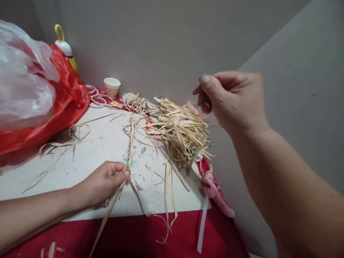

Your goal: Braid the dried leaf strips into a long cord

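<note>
My left hand [113, 175] is closed in a pinch on the lower end of a straw braid [130, 147], which runs away from me over the white board. Below the fingers, loose straw strands [109, 211] fan out toward the near edge. Raised in the air at the right, my right hand [233, 96] has its fingers curled and its thumb against them. Whether anything thin is between those fingers cannot be made out. A heap of dry straw [182, 129] lies between the hands, farther back on the board.
The white board [94, 154] lies on a red cloth [129, 236]. At the left bulges a red and clear plastic bag [72, 89], with a yellow-topped bottle [64, 46] behind. A paper cup [111, 87] stands near the wall. A pink glue gun [215, 193] rests at the right edge.
</note>
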`<state>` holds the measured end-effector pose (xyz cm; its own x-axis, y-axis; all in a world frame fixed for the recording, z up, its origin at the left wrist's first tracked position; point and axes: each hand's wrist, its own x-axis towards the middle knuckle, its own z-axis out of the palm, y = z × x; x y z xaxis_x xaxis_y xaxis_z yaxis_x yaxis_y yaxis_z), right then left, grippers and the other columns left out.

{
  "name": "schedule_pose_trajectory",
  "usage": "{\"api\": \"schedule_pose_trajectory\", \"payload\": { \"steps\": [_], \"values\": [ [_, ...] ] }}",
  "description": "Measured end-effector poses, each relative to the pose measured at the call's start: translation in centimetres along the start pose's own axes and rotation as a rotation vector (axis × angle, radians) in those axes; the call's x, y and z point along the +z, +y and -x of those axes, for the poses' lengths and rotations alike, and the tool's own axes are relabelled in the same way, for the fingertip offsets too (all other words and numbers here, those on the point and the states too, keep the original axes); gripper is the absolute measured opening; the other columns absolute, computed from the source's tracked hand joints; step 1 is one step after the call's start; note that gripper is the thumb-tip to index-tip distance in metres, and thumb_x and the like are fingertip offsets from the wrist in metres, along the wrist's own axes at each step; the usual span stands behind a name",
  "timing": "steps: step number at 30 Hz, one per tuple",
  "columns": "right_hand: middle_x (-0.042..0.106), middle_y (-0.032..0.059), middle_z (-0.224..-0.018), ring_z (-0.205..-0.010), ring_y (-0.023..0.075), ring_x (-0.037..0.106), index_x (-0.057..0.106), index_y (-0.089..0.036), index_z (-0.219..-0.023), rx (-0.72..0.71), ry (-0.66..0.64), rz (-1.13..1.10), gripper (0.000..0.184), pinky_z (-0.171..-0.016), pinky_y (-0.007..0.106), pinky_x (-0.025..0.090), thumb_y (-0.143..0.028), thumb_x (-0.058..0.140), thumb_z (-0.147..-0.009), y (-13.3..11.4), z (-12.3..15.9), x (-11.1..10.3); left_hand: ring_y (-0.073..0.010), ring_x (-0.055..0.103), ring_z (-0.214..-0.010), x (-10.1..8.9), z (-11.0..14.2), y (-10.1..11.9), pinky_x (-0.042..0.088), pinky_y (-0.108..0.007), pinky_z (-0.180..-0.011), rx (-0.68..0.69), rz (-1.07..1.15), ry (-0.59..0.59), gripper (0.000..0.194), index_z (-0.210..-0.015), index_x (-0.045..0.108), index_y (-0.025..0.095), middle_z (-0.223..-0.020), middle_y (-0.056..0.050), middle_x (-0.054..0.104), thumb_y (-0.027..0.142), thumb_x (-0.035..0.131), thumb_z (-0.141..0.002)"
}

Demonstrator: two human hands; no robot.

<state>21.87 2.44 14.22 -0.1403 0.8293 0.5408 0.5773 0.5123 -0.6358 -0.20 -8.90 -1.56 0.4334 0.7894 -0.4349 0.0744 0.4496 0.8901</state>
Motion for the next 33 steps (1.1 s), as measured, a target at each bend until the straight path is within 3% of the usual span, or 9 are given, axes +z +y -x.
{"api": "schedule_pose_trajectory", "payload": {
  "steps": [2, 7, 10, 15, 20, 25, 29, 33],
  "values": [
    [0.049, -0.0022, -0.044, -0.036, 0.0036, 0.040, 0.062, -0.011, -0.064, 0.051, 0.019, 0.036, 0.024, -0.039, 0.021, 0.028, -0.025, 0.057, -0.083, 1.4, 0.4, -1.4, -0.0043, 0.020, -0.039, 0.1, -0.1, -0.2, 0.013, -0.019, -0.039, 0.004, -0.004, 0.003, 0.033, -0.068, 0.049, 0.017, -0.044, 0.009, 0.032, 0.047, 0.052, -0.081],
    [0.054, 0.0002, -0.051, -0.039, 0.0061, 0.042, 0.060, -0.013, -0.064, 0.371, -0.068, 0.149, 0.020, -0.040, 0.021, 0.032, -0.031, 0.061, -0.073, 6.9, 2.8, -3.0, -0.0048, 0.020, -0.043, 0.3, -0.1, -0.2, 0.015, -0.020, -0.042, 0.066, -0.047, 0.048, 0.037, -0.067, 0.049, 0.016, -0.047, 0.009, 0.032, 0.050, 0.051, -0.080],
    [0.055, 0.0006, -0.055, -0.043, 0.0076, 0.043, 0.057, -0.014, -0.065, 0.445, -0.128, 0.180, 0.021, -0.043, 0.022, 0.034, -0.034, 0.059, -0.070, 10.1, 3.2, -2.1, -0.0055, 0.020, -0.043, 0.3, -0.1, -0.2, 0.015, -0.021, -0.043, 0.075, -0.078, 0.048, 0.038, -0.067, 0.049, 0.016, -0.048, 0.009, 0.032, 0.052, 0.051, -0.080],
    [0.053, -0.0009, -0.053, -0.049, 0.0082, 0.042, 0.060, -0.013, -0.063, 0.408, -0.218, 0.208, 0.020, -0.048, 0.022, 0.031, -0.033, 0.061, -0.065, 13.0, 1.9, 0.6, -0.0069, 0.020, -0.045, 0.2, -0.2, -0.4, 0.015, -0.021, -0.044, 0.086, -0.102, 0.038, 0.037, -0.069, 0.050, 0.017, -0.049, 0.008, 0.031, 0.052, 0.050, -0.080],
    [0.047, -0.0037, -0.047, -0.048, 0.0068, 0.036, 0.055, -0.014, -0.051, 0.423, -0.335, 0.191, 0.015, -0.047, 0.022, 0.026, -0.024, 0.063, -0.058, 13.7, 1.2, 1.6, -0.0074, 0.020, -0.046, 0.2, -0.3, -0.5, 0.016, -0.021, -0.044, 0.091, -0.101, 0.053, 0.036, -0.067, 0.050, 0.017, -0.050, 0.008, 0.031, 0.051, 0.052, -0.079],
    [0.051, -0.0028, -0.055, -0.049, 0.0073, 0.041, 0.057, -0.014, -0.067, 0.478, -0.356, 0.087, 0.019, -0.045, 0.021, 0.030, -0.033, 0.062, -0.063, 11.6, 1.6, -1.2, -0.0072, 0.020, -0.046, 0.2, -0.3, -0.5, 0.015, -0.021, -0.044, 0.096, -0.098, 0.056, 0.036, -0.067, 0.049, 0.017, -0.050, 0.008, 0.032, 0.051, 0.052, -0.079],
    [0.054, -0.0029, -0.060, -0.046, 0.0057, 0.041, 0.055, -0.016, -0.075, 0.544, -0.292, -0.088, 0.028, -0.042, 0.019, 0.028, -0.036, 0.067, -0.061, 10.4, 1.8, -3.0, -0.0072, 0.020, -0.046, 0.2, -0.3, -0.3, 0.016, -0.021, -0.044, 0.093, -0.109, 0.048, 0.039, -0.067, 0.049, 0.017, -0.050, 0.008, 0.031, 0.054, 0.052, -0.079],
    [0.056, -0.0022, -0.061, -0.044, 0.0038, 0.039, 0.056, -0.014, -0.074, 0.576, -0.178, -0.307, 0.035, -0.041, 0.019, 0.026, -0.038, 0.075, -0.056, 10.9, 1.4, -2.9, -0.0073, 0.022, -0.046, 0.3, -0.4, -0.4, 0.017, -0.021, -0.045, 0.091, -0.094, 0.062, 0.039, -0.066, 0.049, 0.017, -0.050, 0.007, 0.034, 0.054, 0.054, -0.077]
  ]
}}
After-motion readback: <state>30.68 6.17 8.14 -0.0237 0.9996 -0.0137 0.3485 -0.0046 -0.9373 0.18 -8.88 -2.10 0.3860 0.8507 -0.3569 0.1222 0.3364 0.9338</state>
